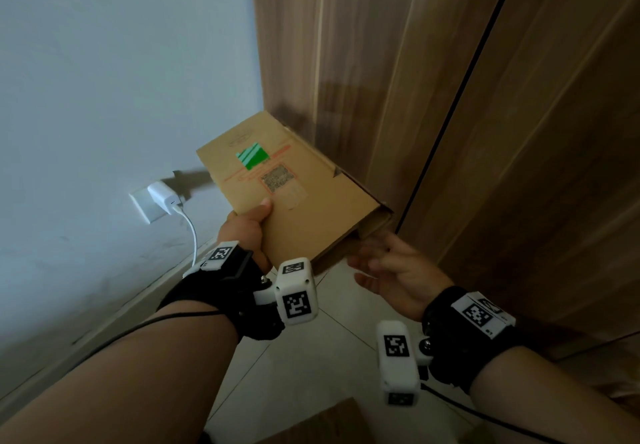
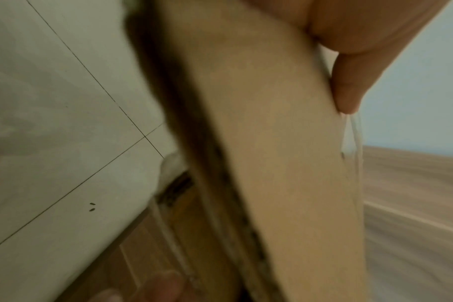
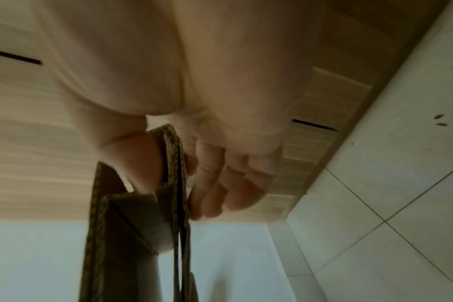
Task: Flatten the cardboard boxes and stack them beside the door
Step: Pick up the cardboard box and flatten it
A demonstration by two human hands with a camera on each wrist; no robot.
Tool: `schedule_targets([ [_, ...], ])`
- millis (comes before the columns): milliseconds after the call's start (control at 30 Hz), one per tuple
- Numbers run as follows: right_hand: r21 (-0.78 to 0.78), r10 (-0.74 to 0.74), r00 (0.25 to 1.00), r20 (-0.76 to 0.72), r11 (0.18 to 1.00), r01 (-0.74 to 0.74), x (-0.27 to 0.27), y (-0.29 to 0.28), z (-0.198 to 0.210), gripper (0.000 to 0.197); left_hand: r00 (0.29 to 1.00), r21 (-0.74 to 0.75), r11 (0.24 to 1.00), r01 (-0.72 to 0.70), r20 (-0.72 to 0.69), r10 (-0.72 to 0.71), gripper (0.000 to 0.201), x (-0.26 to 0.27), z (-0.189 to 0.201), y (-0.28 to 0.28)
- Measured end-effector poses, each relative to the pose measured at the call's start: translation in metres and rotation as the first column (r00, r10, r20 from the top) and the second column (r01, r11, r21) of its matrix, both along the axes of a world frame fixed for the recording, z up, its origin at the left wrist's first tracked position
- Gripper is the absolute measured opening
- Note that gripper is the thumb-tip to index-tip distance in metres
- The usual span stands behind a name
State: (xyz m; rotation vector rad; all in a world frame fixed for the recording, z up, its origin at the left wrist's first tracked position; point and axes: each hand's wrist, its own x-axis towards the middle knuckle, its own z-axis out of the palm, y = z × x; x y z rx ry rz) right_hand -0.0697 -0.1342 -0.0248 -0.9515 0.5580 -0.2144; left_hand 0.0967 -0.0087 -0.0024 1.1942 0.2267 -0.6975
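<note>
The head view looks down from above at the flattened box (image 1: pixel 294 194), door (image 1: pixel 450 97) and tiled floor (image 1: pixel 329 339), while the left wrist view sits very near, along the box (image 2: pixel 279 163), and the right wrist view looks up its open end (image 3: pixel 142 224), all sharing box, door and tiles.

You are wearing black wrist straps (image 1: pixel 239 291) on bare forearms, each carrying white camera blocks (image 1: pixel 397 362) with black square markers and trailing black cables (image 1: pixel 114 336).
</note>
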Motion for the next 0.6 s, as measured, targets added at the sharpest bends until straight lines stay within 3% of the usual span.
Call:
schedule_targets([
  [100, 0.023, -0.030, 0.995, -0.098, 0.999, 0.032, 0.017, 0.008, -0.010, 0.014, 1.000, 0.017, 1.000, -0.007, -0.004, 0.007, 0.048, 0.010, -0.015, -0.006],
  [200, 0.081, -0.052, 0.976, -0.212, 0.994, 0.070, 0.042, 0.017, -0.041, 0.061, 1.000, 0.054, 0.999, 0.008, -0.007, -0.008, 0.055, 0.019, -0.044, -0.016],
  [333, 0.151, -0.213, 0.943, -0.255, 0.955, 0.256, 0.065, 0.021, -0.090, 0.046, 0.998, 0.179, 0.982, 0.060, -0.010, -0.059, 0.066, 0.033, -0.105, -0.026],
  [467, 0.188, -0.255, 0.915, -0.314, 0.927, 0.323, 0.078, 0.004, -0.138, 0.054, 0.987, 0.274, 0.949, 0.158, -0.079, -0.142, 0.040, 0.042, -0.137, -0.032],
  [600, 0.145, -0.275, 0.885, -0.376, 0.926, 0.350, 0.088, -0.014, -0.182, 0.061, 0.966, 0.310, 0.921, 0.235, -0.183, -0.185, 0.061, 0.056, -0.181, -0.037],
])
